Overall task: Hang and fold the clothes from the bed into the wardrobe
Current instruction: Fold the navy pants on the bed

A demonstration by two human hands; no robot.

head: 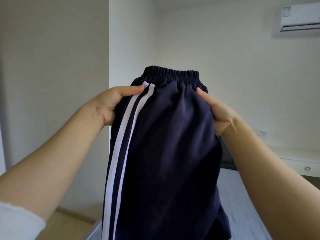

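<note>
A person's left hand (110,104) and right hand (218,111) hold navy striped trousers (166,144) aloft above the bed (242,196), fingers pinching just below the waistband, apparently ready for folding.

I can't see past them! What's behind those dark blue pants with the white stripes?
Around the navy track pants, held up by the left hand and right hand, a white wall and a grey bed show. Whatever sits straight behind the cloth is covered.

Hanging trousers (164,144) fill the centre, open air either side, bed (240,215) beneath
</note>
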